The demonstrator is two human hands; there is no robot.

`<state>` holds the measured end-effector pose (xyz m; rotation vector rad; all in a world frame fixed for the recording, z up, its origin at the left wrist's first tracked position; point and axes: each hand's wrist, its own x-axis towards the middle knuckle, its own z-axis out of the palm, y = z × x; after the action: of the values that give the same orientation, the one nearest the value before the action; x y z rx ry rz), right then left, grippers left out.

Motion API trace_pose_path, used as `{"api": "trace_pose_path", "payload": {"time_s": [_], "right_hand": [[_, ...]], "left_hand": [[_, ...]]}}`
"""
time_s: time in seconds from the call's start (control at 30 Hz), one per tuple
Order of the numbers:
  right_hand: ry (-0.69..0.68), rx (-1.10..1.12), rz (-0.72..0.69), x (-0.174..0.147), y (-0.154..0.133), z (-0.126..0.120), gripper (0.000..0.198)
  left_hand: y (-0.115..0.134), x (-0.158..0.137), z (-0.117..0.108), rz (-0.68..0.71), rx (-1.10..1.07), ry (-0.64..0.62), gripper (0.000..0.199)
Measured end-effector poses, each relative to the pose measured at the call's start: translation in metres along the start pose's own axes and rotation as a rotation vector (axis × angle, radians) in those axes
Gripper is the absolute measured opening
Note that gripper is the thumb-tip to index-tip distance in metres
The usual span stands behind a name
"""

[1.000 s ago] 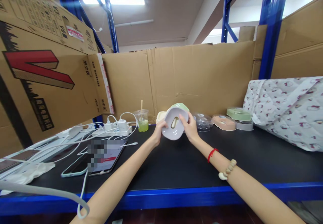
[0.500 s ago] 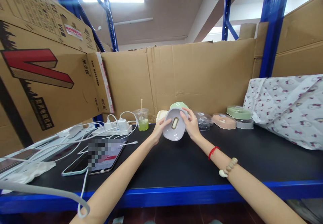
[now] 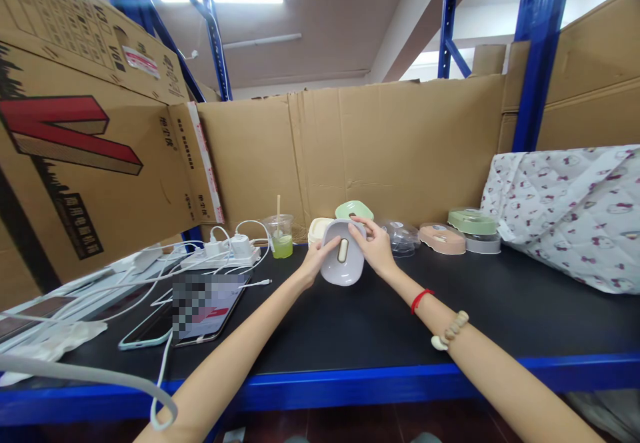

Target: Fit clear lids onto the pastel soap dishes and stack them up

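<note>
A glossy lavender plastic dish (image 3: 343,271) with a pale oval slot in its middle is held up over the black tabletop, its hollow side tilted toward me. My left hand (image 3: 315,260) pinches its left edge, the thumb lying over the inner face. On the right rim, my right hand (image 3: 376,246) grips with its thumb inside; some of its fingers are hidden behind the dish. Just beyond stands a similar green dish (image 3: 356,209), partly covered by the lavender one and my right fingers. A cream container (image 3: 318,229) shows behind my left hand.
Clear plastic covers (image 3: 400,238), a pink lidded case (image 3: 442,238) and a green case (image 3: 473,221) line the back right. A patterned quilted bag (image 3: 570,216) is farther right. Left are a drink cup (image 3: 283,245), a power strip (image 3: 245,255), cables and a phone (image 3: 150,330).
The lavender dish has come down slightly and tipped, uncovering more of the green dish behind. My right hand's fingers have shifted on the rim. Both hands still hold it.
</note>
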<state>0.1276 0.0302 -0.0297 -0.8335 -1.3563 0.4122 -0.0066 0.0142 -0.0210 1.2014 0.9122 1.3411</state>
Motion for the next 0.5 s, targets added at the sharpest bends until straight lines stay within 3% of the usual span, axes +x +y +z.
{"api": "trace_pose_path", "payload": {"time_s": [0.2,0.33,0.5], "right_hand": [[0.225,-0.317,-0.014,0.005,0.0,-0.017,0.023],[0.394,-0.481,-0.086,0.015,0.016,-0.032,0.019],[0.414,-0.56,-0.06,0.024,0.047,-0.043,0.023]], "left_hand": [[-0.007,0.003,-0.001,-0.013,-0.071,0.074,0.016],[-0.011,0.001,0.001,-0.133,-0.15,0.136,0.016],[-0.013,0.0,0.003,-0.151,-0.208,0.168,0.019]]}}
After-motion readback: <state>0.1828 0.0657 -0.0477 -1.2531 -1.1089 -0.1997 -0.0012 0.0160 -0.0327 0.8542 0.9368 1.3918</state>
